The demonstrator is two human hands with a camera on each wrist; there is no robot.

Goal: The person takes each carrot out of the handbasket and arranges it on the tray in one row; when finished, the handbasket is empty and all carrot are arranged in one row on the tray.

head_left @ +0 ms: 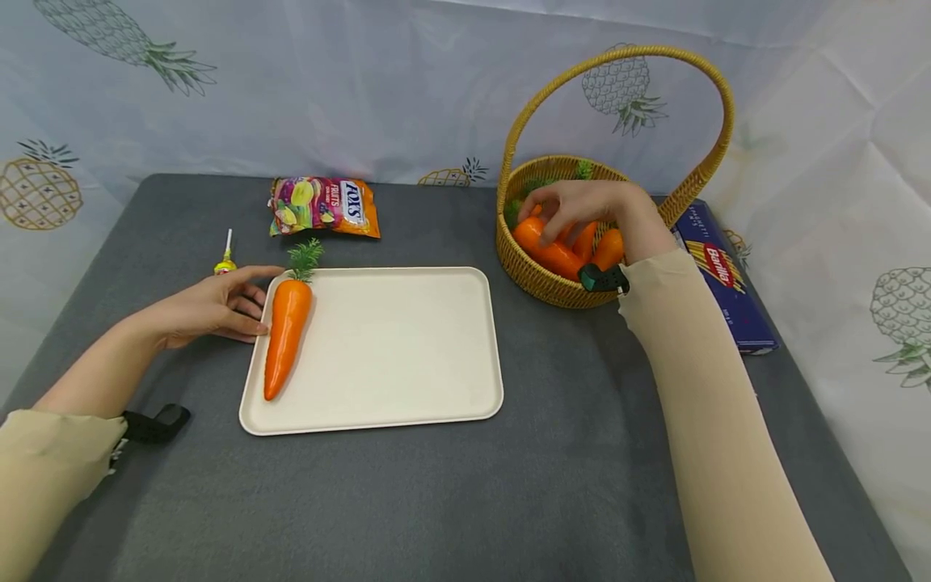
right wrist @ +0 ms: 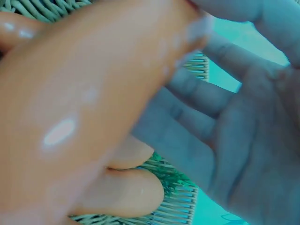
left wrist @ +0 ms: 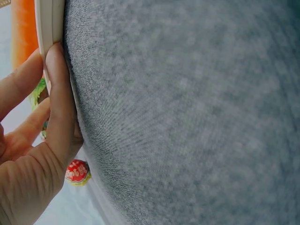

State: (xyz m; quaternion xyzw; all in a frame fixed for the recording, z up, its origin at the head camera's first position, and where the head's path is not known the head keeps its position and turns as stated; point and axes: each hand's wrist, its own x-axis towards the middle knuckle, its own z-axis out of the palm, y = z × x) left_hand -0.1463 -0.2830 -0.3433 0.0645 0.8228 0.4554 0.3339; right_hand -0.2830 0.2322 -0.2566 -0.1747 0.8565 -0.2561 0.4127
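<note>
From here, the right hand point(head_left: 582, 202) hides parts of the carrots point(head_left: 553, 252) in the basket point(head_left: 534, 279); its sleeve point(head_left: 705, 396) covers some of the pasta box point(head_left: 738, 291). The left hand point(head_left: 207, 307) covers a bit of the tray point(head_left: 407, 347) and the lollipop point(head_left: 225, 263).

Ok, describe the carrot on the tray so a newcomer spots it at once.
Find the cream tray on the dark grey table. Along its left edge, beside the left hand, lies an orange carrot. Unlike the carrots in the basket, it lies alone, whole length showing.
</note>
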